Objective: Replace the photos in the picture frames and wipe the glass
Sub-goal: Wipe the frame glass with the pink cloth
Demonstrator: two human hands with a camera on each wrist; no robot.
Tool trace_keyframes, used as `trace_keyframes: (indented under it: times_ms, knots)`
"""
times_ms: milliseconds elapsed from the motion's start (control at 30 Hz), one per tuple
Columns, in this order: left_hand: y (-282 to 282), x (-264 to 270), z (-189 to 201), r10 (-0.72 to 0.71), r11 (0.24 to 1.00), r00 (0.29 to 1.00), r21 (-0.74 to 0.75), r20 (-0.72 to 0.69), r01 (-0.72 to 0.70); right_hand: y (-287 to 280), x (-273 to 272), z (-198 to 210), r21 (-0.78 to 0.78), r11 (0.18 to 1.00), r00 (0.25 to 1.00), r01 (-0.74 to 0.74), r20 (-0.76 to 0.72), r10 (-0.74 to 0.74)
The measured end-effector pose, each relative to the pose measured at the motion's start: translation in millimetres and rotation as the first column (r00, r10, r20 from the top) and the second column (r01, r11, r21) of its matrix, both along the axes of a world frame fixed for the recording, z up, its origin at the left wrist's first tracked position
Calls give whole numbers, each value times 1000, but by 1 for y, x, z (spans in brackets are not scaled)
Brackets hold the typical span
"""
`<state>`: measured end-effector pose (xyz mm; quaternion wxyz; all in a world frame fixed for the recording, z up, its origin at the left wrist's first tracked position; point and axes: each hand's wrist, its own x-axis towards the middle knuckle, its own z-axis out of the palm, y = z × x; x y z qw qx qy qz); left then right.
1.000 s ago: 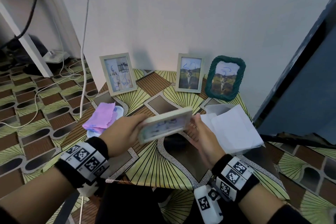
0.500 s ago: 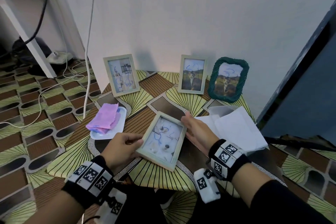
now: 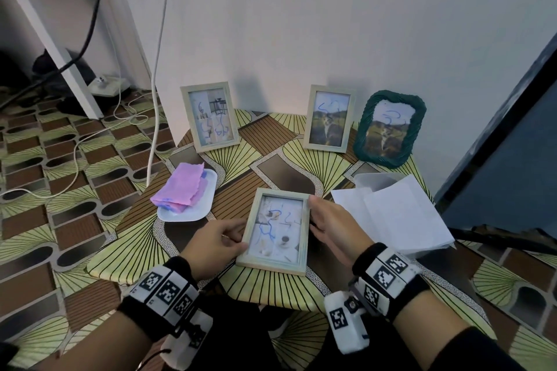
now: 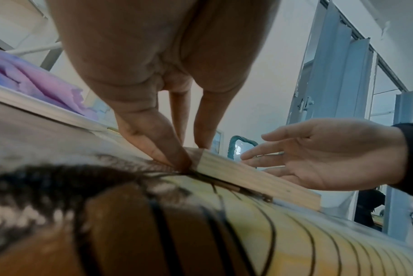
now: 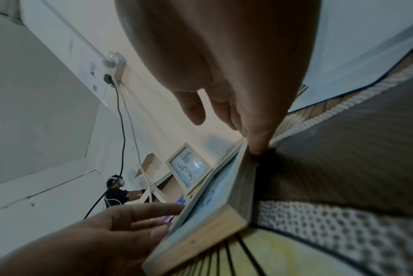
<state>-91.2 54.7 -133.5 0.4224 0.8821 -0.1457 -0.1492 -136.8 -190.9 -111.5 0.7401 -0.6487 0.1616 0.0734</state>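
Where a second ago the pale wooden frame (image 3: 275, 230) was held up off the table (image 3: 144, 245) between both hands, edge toward the camera, it now lies flat and glass-up near the table's front edge. The left hand (image 3: 215, 245) is at the frame's left side, its thumb and fingertips (image 4: 174, 158) curled against the wood where it meets the cloth. The right hand (image 3: 334, 227) has slackened: its fingers lie straight and relaxed along the frame's right side, with only the tips touching it near the far corner. Blue scribbles show on the glass over the photo.

Laying it down face-up suggests the glass is to be wiped next, or that this frame's photo is already dealt with; the pictures do not settle which. The pink cloth (image 3: 180, 188) sits on a white plate (image 3: 208, 199) toward the table's left edge, just beyond the left hand, so it is the easy reach. A stack of white paper (image 3: 398, 214) lies by the right edge.

Along the back edge, against the wall, three more frames stand: a pale frame (image 3: 209, 116) at the left, another pale frame (image 3: 328, 119) right of centre, and a green woven frame (image 3: 388, 128) in the back right corner. All three carry blue scribbles too, so most of the job seems to lie ahead.
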Motion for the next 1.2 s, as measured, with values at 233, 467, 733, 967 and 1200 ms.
trace_keyframes:
  times_ms: [233,467,733,967,1200]
  knots:
    - [-6,-2,10,15,992,994,120,108,-28,7,-13,-18,-37,999,1000,-30,-6,30]
    - [42,59,55,-76,920,852,366,517,-141,5,-15,-16,-88,996,999,-26,19,28]
    - [70,86,36,-243,600,968,793,54,106,1,-17,-15,-170,979,991,-116,44,126]
    - [77,88,28,-253,622,951,783,175,22,3,-18,-17,-233,971,994,-60,75,80]
    - [77,90,36,-111,757,965,650,237,-72,2,-21,-17,-167,985,994,-46,86,61]
